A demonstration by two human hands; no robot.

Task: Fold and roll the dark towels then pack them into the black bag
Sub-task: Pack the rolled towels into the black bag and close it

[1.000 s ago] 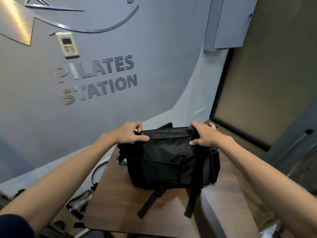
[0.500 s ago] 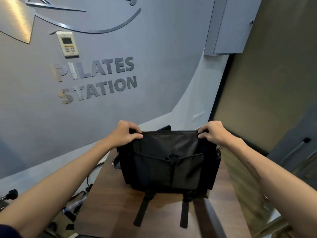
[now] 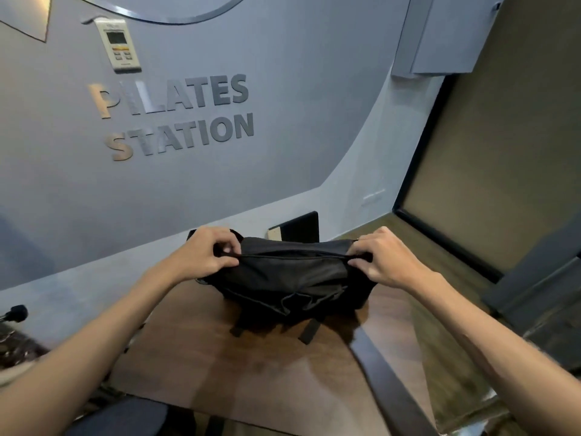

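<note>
The black bag (image 3: 289, 284) sits on a dark wooden table (image 3: 257, 372) near the wall, with its straps hanging toward me. My left hand (image 3: 204, 256) grips the top edge of the bag at its left corner. My right hand (image 3: 383, 258) pinches the same top edge at the right corner. The edge is stretched taut between both hands. The bag's front flap is slumped and creased. No towels are visible.
A grey wall with metal lettering and a wall controller (image 3: 121, 45) stands right behind the table. A dark flat panel (image 3: 297, 228) leans behind the bag. A dark chair back (image 3: 119, 420) is at the lower left, and cables and gear (image 3: 15, 341) lie at the far left.
The bag has been tilted away from me, so its front now slumps where it stood upright. Both hands stayed on the top corners and the view has moved closer.
</note>
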